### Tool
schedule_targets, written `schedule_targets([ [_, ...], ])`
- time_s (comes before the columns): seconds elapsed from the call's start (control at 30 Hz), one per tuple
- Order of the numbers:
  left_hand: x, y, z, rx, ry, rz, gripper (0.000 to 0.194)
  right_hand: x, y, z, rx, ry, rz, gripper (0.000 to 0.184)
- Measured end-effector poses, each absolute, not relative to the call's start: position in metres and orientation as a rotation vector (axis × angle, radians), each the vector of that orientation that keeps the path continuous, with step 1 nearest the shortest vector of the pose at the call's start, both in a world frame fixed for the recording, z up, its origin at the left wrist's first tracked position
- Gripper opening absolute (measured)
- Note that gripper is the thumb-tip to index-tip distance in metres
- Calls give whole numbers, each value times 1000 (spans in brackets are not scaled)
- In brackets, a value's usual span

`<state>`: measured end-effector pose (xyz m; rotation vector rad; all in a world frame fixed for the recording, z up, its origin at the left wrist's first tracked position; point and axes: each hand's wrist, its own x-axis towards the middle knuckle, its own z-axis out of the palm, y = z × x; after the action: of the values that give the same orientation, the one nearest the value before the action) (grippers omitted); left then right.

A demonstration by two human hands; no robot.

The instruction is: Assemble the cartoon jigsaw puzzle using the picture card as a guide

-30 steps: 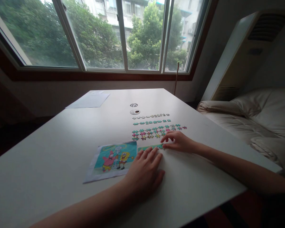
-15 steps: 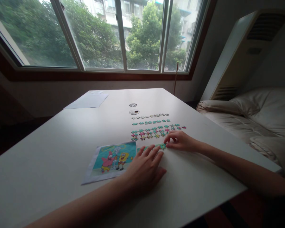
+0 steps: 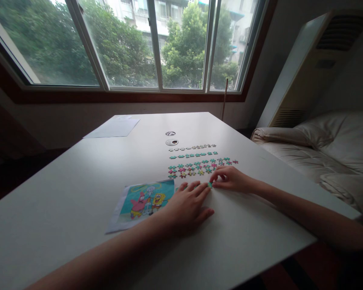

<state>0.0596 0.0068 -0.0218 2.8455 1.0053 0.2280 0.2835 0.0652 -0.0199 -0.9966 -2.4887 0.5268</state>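
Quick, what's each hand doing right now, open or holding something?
Left hand: open, palm down, fingers extended.
Right hand: fingers curled, tips at a green puzzle piece; whether it's gripped can't be told.

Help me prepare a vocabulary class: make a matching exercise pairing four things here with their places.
1. colourful cartoon sheet
2. cream padded sofa
3. plain white paper
4. small green puzzle piece

A. right of the smooth white table
B. at the right hand's fingertips
C. partly behind the bare left forearm
D. table's far left corner

1-C; 2-A; 3-D; 4-B
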Motion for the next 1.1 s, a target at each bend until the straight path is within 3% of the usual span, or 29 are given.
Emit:
schedule_targets([
  [0.67,20,-6,4,2898,1126,-31,56,284,63,-19,-978,-2496,549,17],
  [1.1,-26,2,-21,2935,1297,37,49,289,59,-18,-1040,-2517,532,22],
])
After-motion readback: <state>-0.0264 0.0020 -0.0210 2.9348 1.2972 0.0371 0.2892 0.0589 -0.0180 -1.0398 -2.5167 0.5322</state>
